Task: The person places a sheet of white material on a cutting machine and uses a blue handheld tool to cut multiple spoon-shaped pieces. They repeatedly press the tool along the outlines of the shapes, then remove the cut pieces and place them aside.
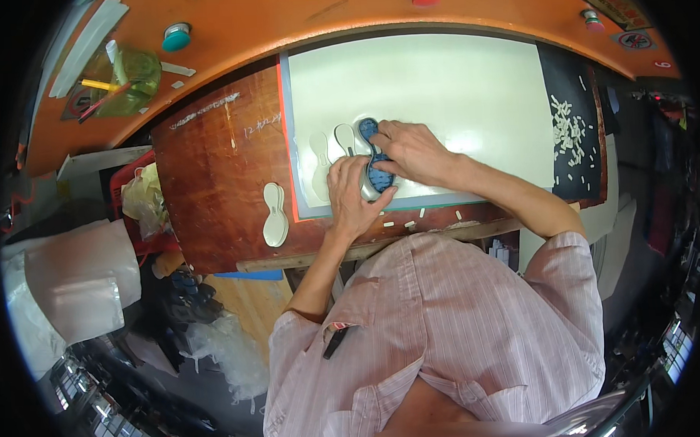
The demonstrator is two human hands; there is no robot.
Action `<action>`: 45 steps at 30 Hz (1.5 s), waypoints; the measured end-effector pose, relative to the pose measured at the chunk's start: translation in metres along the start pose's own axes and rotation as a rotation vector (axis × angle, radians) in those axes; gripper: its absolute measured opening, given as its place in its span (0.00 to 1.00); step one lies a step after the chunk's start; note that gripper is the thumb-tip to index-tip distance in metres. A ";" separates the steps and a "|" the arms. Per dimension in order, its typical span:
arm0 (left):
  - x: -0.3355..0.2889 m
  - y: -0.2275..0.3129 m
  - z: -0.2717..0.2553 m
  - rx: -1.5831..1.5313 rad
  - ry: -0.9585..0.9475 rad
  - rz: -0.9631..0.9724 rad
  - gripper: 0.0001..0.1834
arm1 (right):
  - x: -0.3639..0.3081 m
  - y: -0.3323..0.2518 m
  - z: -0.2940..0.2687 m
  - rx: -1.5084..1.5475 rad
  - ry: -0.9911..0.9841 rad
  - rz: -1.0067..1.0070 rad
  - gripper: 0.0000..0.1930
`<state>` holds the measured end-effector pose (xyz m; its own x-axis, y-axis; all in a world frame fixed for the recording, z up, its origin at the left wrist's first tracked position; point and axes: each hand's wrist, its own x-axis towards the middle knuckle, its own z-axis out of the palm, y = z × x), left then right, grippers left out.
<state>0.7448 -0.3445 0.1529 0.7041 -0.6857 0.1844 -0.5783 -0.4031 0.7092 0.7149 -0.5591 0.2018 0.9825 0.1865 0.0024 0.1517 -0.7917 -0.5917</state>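
Two bare hands meet at the centre of the frame over a blue-topped figure-eight form [381, 180] with a metallic-looking rim, lying on a smooth, pale sheet [454, 99]. The left hand [351, 191] sets its parted fingers and thumb about the lower lobe; the right hand [409, 148] bends over the upper lobe and waist, though whether it clamps or merely presses cannot be told. Good placement would seem to call for the form flat, close beside the neighbouring pale figure-eight outline [345, 135] without overlapping it, with even pressure on both lobes. Left of centre, smooth cream figure-eight pieces [274, 215] sit stacked on the glossy, reddish-brown wooden counter [217, 154]; at right, small pale sticks [569, 134] litter a dark mat [562, 66].
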 end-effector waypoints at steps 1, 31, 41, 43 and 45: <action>0.000 0.000 0.000 -0.004 0.028 0.044 0.39 | 0.004 0.000 -0.004 0.017 -0.064 0.006 0.18; 0.028 -0.009 -0.026 0.056 -0.187 -0.053 0.37 | -0.027 -0.042 0.069 0.295 0.507 0.333 0.40; 0.037 -0.001 -0.022 0.187 -0.223 -0.063 0.41 | -0.047 -0.008 0.032 1.553 0.537 0.583 0.34; 0.038 -0.001 -0.020 0.196 -0.220 -0.066 0.40 | -0.056 -0.004 0.019 1.497 0.639 0.658 0.33; 0.038 -0.001 -0.020 0.183 -0.211 -0.063 0.40 | -0.067 0.001 0.001 1.396 0.701 0.659 0.35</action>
<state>0.7806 -0.3582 0.1723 0.6504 -0.7595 -0.0154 -0.6148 -0.5381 0.5765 0.6491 -0.5717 0.2003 0.7488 -0.5189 -0.4125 -0.1004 0.5263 -0.8444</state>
